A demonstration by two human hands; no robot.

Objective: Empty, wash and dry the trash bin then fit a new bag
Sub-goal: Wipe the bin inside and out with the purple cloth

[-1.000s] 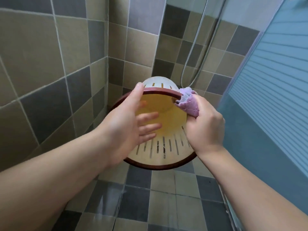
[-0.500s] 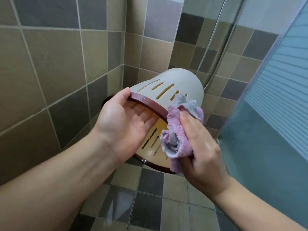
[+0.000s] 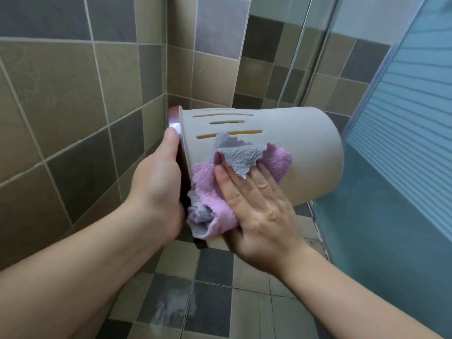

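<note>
Where the tiled wall (image 3: pixel 61 94) fills the left of the scene, nothing of the task is found; the work is held out in mid-air just right of it, above the checked floor (image 3: pixel 215 285). The left hand (image 3: pixel 156 182) is seen first: its grip is closed over the dark red rim (image 3: pixel 174 123) of the trash bin (image 3: pixel 305 143), thumb laid along the outer edge, the other fingers hidden, presumably inside the mouth. The bin is thus carried on its side, its long axis running left to right, mouth to the left, closed base to the right and a little farther off. Slots are cut in the wall near the rim. Next comes the cloth (image 3: pixel 212 189), pink with a grey face, bunched against the near side of the bin just beside the rim. It is pressed there by the right hand (image 3: pixel 256 204), whose fingers are laid nearly straight and flat over it; nothing is pinched. The drying step is judged to be in hand. The undried stretch of wall lies to the right of the right hand, toward the base, so a wipe along the axis is called for, and that hand is the nearer. Farthest right, a frosted panel (image 3: pixel 403 143) is seen.
</note>
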